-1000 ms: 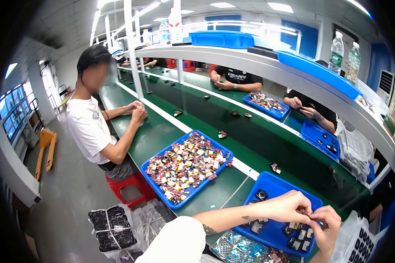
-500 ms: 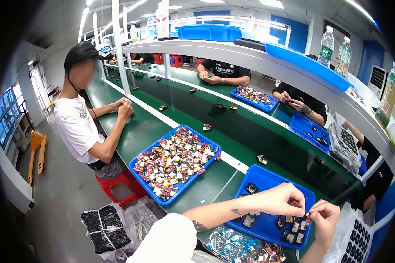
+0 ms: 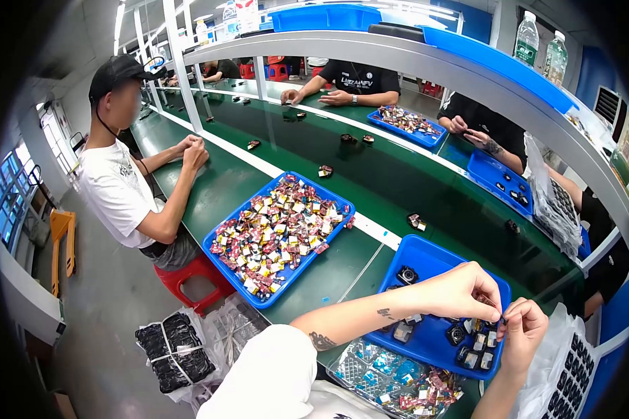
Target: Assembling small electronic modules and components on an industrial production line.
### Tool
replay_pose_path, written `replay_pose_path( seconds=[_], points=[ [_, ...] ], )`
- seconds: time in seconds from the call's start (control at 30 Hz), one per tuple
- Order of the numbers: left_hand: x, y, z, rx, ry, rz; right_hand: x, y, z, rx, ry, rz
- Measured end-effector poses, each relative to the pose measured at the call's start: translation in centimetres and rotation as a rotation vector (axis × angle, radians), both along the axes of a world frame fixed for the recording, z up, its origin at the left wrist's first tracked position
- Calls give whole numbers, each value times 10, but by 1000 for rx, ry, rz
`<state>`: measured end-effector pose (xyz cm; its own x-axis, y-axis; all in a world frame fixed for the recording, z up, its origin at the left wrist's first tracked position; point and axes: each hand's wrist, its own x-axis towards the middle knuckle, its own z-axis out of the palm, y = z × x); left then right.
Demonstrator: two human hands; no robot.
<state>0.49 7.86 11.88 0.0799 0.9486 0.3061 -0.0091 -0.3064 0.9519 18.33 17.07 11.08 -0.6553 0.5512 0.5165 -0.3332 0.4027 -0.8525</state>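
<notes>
My left hand (image 3: 470,292) and my right hand (image 3: 524,329) meet over the right side of a blue tray (image 3: 437,255). Both have their fingers pinched together at almost one spot. A small reddish piece shows partly under my left fingers; its kind is hidden. What the right fingertips hold is too small to make out. In the tray below lie several small black parts with silvery rectangular faces (image 3: 470,359) and round black parts (image 3: 407,275). My left forearm hides part of the tray.
A blue tray heaped with small red, yellow and white parts (image 3: 279,230) stands to the left. Clear plastic packaging (image 3: 370,366) lies nearest me; white trays of black parts (image 3: 573,377) at right. A green conveyor (image 3: 293,146) carries parts; co-workers sit around it beneath a shelf (image 3: 398,43).
My view has shifted a little. My hands stay together over the tray, with the fingertips drawn closer; the reddish piece shows less. Across the line, a co-worker's hands have moved apart.
</notes>
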Motion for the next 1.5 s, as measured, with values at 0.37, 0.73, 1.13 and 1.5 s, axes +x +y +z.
replay_pose_path(
  seconds=[0.37,0.73,1.13,1.5],
  points=[
    [-12,-5,6,70,117,4,-9,6,1,-399,-21,348],
    [-3,1,3,-14,-27,125,-3,2,8,-196,69,224],
    [-6,2,3,-67,-110,106,-11,10,1,-135,-12,137],
    [-2,-2,4,-12,-52,224,-7,6,3,-163,-9,154]
  ],
)
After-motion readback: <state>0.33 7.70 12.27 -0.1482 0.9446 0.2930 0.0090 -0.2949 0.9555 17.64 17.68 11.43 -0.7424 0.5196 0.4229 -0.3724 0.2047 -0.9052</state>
